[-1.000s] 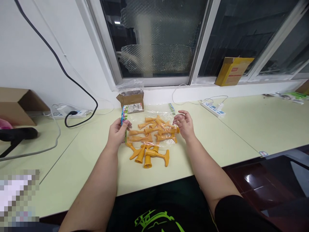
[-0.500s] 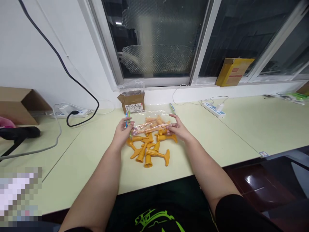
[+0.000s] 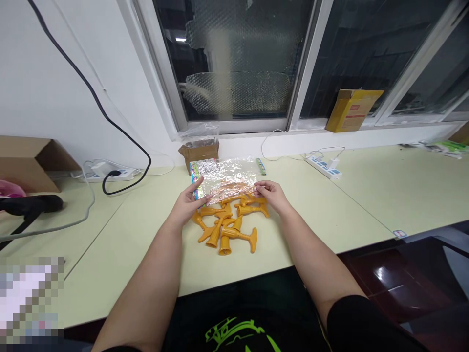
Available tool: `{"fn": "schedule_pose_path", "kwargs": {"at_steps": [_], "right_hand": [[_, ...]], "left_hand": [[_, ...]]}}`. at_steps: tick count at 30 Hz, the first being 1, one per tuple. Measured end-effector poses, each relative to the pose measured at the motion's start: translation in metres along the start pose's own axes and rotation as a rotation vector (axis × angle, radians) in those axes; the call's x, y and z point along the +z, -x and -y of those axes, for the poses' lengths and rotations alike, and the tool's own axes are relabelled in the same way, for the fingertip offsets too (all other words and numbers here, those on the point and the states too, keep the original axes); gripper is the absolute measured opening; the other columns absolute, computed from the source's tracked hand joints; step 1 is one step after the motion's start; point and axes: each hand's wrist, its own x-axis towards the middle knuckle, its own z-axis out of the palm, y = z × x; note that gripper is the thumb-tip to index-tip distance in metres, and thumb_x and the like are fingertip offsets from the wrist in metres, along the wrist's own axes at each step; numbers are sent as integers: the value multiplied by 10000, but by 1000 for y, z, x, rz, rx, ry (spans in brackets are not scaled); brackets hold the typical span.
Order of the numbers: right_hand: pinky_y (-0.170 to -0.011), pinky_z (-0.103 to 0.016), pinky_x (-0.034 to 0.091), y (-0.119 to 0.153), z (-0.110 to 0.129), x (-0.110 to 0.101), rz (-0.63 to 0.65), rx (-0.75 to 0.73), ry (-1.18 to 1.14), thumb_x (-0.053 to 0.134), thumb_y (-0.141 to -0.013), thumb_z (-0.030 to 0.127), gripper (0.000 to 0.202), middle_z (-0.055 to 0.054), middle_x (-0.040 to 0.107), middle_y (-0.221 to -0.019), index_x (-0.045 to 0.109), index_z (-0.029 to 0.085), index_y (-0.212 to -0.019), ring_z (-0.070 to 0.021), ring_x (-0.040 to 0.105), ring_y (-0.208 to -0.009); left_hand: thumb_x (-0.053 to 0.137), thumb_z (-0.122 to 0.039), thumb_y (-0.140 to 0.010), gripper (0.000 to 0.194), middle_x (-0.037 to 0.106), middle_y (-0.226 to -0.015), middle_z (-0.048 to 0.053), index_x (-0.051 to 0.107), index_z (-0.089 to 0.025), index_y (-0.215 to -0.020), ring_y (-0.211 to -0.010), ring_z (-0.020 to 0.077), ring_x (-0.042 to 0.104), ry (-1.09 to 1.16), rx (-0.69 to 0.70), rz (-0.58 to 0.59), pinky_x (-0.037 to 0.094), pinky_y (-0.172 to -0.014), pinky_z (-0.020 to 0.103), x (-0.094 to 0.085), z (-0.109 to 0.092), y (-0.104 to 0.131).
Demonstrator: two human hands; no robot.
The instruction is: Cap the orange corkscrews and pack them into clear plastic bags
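Observation:
A clear plastic bag [image 3: 234,171] with a colourful printed strip along its left side is stretched between my hands. My left hand [image 3: 188,201] grips its lower left corner between thumb and fingers. At the right lower edge, my right hand [image 3: 271,193] pinches the film with thumb and forefinger. Under and in front of the bag lies a heap of orange-yellow plastic pieces [image 3: 238,232], each with a T-shaped handle and a ribbed, flared end. Some of them show through the film; whether any are inside the bag I cannot tell.
A small open cardboard box [image 3: 200,149] stands behind the bag against the wall. White power strips lie at the right [image 3: 324,165] and left [image 3: 126,174]. A larger cardboard box [image 3: 25,164] and a black cable [image 3: 91,93] are at the left. A yellow carton [image 3: 353,111] leans on the window.
The bag has been turned flatter and now shows a broad, shiny face, covering part of the small box's label. My right fingers have closed together; my left hand has shifted slightly.

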Motion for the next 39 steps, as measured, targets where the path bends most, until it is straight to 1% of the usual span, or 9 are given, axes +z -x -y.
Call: {"fn": "schedule_pose_path", "kwargs": {"at_steps": [7, 13, 17, 22, 24, 27, 32, 35, 39], "right_hand": [[-719, -318, 635, -1, 2, -2, -94, -24, -9, 819, -709, 360, 299, -2, 716, -766, 674, 206, -921, -169, 731, -715], [-594, -275, 607, -4, 5, -9, -189, 59, -12, 783, -715, 314, 256, 4, 707, -704, 601, 210, -862, -147, 688, -621], [-625, -296, 619, 9, 11, 2, 112, 8, -24, 804, -768, 450, 365, -21, 754, -779, 663, 209, -1002, -157, 714, -637], [-792, -400, 650, 26, 7, 27, 581, 124, -54, 775, -846, 546, 587, -77, 783, -1132, 622, 297, -1354, -232, 782, -924], [-827, -409, 648, 26, 3, 35, 544, 116, -78, 797, -823, 538, 539, -62, 758, -1200, 664, 309, -1292, -240, 765, -1000], [-813, -389, 639, 21, -2, 41, 294, 56, -85, 825, -765, 522, 406, -46, 761, -1059, 726, 258, -1057, -225, 740, -929], [-675, -281, 548, 14, 0, 32, -41, -54, -45, 781, -720, 371, 259, 17, 664, -768, 644, 231, -889, -160, 648, -706], [-622, -249, 513, 17, 8, 25, -10, -52, -153, 739, -664, 291, 279, 51, 574, -766, 579, 246, -887, -150, 649, -699], [-516, -223, 482, 20, 18, 18, 190, 44, -221, 791, -651, 279, 485, 58, 616, -882, 572, 288, -1084, -126, 621, -649]], "left_hand": [[966, -251, -630, 955, 483, -1608, 128, 570, -261, -1499, -1008, 195, 758, 68, 7, -18, 620, -867, 262, 0, 4, -1], [903, -114, -673, 826, 546, -1518, 129, 594, -239, -1429, -870, 139, 759, 139, -67, -263, 632, -783, 229, 10, 9, -6], [874, -107, -694, 743, 457, -1560, 101, 602, -280, -1363, -984, 167, 763, 259, -12, -297, 640, -870, 268, 30, 12, -4], [868, -141, -713, 718, 415, -1592, 114, 581, -273, -1358, -1173, 250, 714, 268, -61, -169, 616, -961, 358, 69, 10, 13], [877, -164, -707, 734, 439, -1591, 102, 575, -277, -1367, -1238, 268, 678, 231, -28, -76, 589, -1010, 376, 79, 8, 21], [880, -204, -702, 799, 553, -1488, 103, 526, -291, -1414, -1199, 263, 692, 210, -19, 18, 568, -1032, 398, 85, 6, 27], [817, -284, -768, 810, 578, -1382, 88, 378, -342, -1446, -1057, 192, 729, 277, -74, -159, 598, -950, 357, 69, 3, 15], [725, -330, -831, 632, 631, -1284, 87, 376, -331, -1358, -986, 204, 753, 409, -223, -217, 626, -826, 336, 54, -3, 6], [707, -428, -853, 440, 682, -1189, 164, 462, -251, -1172, -1006, 297, 762, 545, -433, -79, 656, -771, 415, 39, -8, 0]]}}
